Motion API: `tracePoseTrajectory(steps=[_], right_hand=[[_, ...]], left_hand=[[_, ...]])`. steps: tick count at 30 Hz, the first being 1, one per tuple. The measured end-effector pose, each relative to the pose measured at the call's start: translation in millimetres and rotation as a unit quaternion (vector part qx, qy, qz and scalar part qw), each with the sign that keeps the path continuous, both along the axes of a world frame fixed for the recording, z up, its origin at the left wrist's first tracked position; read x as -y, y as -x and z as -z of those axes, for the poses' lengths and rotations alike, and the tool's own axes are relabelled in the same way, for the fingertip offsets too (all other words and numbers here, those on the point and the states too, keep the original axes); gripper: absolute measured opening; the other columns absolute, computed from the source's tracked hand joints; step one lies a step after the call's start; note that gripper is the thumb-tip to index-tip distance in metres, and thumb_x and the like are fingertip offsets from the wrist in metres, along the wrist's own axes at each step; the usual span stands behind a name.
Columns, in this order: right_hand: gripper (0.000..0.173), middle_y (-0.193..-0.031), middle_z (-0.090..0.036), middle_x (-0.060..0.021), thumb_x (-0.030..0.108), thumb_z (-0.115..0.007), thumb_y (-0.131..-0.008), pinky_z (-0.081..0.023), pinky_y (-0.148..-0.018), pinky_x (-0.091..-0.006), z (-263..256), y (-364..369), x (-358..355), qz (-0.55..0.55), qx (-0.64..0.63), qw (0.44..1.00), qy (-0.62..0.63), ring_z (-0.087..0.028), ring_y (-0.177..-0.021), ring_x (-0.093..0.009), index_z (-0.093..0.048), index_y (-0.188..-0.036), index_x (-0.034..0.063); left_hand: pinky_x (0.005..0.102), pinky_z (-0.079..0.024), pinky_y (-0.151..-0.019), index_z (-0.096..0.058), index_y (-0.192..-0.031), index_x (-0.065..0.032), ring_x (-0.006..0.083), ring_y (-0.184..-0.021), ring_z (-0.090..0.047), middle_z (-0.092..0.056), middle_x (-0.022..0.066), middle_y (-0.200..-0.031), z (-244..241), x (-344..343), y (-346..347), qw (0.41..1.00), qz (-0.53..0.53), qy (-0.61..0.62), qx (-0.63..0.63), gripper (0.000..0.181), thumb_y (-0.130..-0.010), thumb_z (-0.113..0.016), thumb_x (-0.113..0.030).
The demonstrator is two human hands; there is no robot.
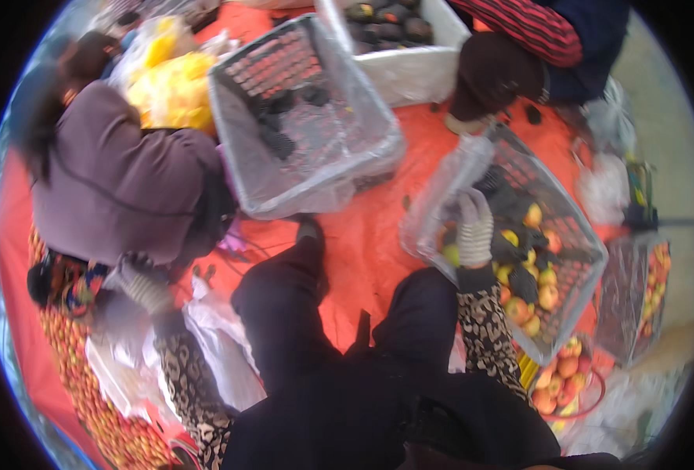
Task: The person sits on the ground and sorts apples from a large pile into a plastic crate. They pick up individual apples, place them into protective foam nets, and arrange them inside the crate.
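My right hand [474, 226], in a pale knitted glove, is inside a grey plastic crate [576, 294] lined with clear film. Loose apples [520, 310] lie beside it, some in dark foam net sleeves. Whether its fingers hold anything is hidden. Over on the left, my left hand [141, 285], also gloved, is blurred near dark mesh at its fingertips; its grip is unclear. Beneath and beside that arm lies white plastic sheeting [223, 346]. A second lined crate [317, 200] stands ahead, with a few dark net-covered pieces at its bottom.
A co-worker in a mauve top [129, 176] crouches at left, another person in a striped sleeve [529, 29] at upper right. A white box [411, 76] of dark-netted fruit stands beyond. An apple basket [564, 382] is at lower right, an apple heap [88, 376] at far left.
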State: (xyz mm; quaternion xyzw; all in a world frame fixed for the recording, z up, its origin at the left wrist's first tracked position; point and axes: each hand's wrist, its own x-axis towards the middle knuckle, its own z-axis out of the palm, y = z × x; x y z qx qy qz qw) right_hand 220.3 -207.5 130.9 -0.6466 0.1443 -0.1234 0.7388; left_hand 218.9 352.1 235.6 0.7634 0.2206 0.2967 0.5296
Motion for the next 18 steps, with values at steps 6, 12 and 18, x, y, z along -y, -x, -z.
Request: tracePoseTrajectory(steps=[6, 12, 18], right_hand=[[0.014, -0.08, -0.061, -0.004, 0.011, -0.057, -0.09, -0.046, -0.063, -0.0224, 22, 39, 38, 0.126, -0.018, 0.983, -0.13, -0.055, -0.068, -0.01, -0.057, -0.1, 0.0013], [0.037, -0.101, -0.059, -0.0132, 0.012, -0.065, -0.072, -0.048, -0.083, -0.039, 30, 47, 81, 0.002, -0.112, 0.824, 0.555, -0.058, -0.094, -0.034, -0.059, -0.109, 0.0101], [0.029, -0.103, -0.06, -0.0146, 0.013, -0.065, -0.071, -0.044, -0.089, -0.0422, 55, 37, 83, -0.154, -0.116, 0.784, 0.59, -0.056, -0.101, -0.036, -0.063, -0.1, 0.0095]], left_hand=[[0.0296, -0.042, -0.068, -0.054, -0.109, -0.0036, 0.0198, -0.078, -0.052, -0.056, 0.01, -0.094, -58, 161, -24, 0.904, 0.281, 0.236, 0.219, 0.022, -0.094, -0.046, -0.017], [0.0277, -0.047, -0.068, -0.054, -0.108, -0.0016, 0.0185, -0.078, -0.057, -0.058, 0.0114, -0.095, -84, 345, -25, 0.793, 0.574, 0.18, 0.101, 0.019, -0.09, -0.047, -0.002], [0.0238, -0.048, -0.07, -0.054, -0.107, -0.0021, 0.0111, -0.081, -0.058, -0.06, 0.0053, -0.094, 16, 382, -39, 0.756, 0.619, 0.171, -0.129, 0.018, -0.09, -0.049, -0.002]])
